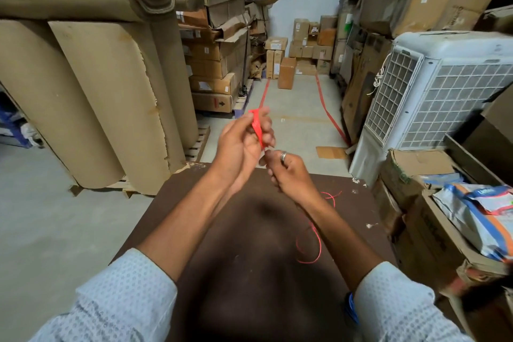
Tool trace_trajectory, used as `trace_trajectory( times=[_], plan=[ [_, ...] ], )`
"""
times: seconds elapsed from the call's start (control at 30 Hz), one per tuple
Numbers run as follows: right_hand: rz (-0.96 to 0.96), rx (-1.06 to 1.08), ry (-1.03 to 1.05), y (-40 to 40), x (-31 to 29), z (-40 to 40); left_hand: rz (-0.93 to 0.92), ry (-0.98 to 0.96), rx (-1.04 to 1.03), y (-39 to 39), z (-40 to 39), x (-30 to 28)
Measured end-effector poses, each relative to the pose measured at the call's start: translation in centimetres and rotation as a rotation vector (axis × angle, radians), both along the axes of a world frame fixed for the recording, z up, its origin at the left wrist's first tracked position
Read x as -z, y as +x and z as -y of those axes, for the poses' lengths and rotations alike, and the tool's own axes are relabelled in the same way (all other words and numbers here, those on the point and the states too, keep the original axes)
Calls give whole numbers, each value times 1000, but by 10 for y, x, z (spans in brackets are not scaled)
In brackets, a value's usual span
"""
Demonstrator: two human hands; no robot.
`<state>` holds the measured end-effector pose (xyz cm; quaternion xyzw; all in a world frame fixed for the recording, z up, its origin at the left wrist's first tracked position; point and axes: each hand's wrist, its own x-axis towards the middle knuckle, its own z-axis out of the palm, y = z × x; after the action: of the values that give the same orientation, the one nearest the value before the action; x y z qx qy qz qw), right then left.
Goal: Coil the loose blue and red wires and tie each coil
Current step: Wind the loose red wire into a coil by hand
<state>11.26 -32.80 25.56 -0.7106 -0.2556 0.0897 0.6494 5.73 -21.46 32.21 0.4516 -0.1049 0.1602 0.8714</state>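
Above the far edge of the brown table (222, 272), the left hand (238, 144) grips a small red wire coil (256, 126). Just right of it, the right hand (288, 175) pinches the wire's running strand, whose loose tail (311, 244) lies on the table. Winding seems underway; next, feeding more slack round the coil.

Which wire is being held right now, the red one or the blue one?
The red wire, wound in the left hand; the blue wire lies by the right sleeve.
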Motion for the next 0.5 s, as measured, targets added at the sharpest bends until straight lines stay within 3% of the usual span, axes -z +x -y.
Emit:
trace_trajectory(
  times=[0.17,0.37,0.5],
  plan=[
    [52,-97,-57,-28,1,-1,-12,37,-259,17,-27,3],
    [-40,-119,67,-39,-18,16,-19,590,-554,22,-42,26],
    [-95,-101,174,-28,-32,33,-66,971,-537,15,-47,37]
  ],
)
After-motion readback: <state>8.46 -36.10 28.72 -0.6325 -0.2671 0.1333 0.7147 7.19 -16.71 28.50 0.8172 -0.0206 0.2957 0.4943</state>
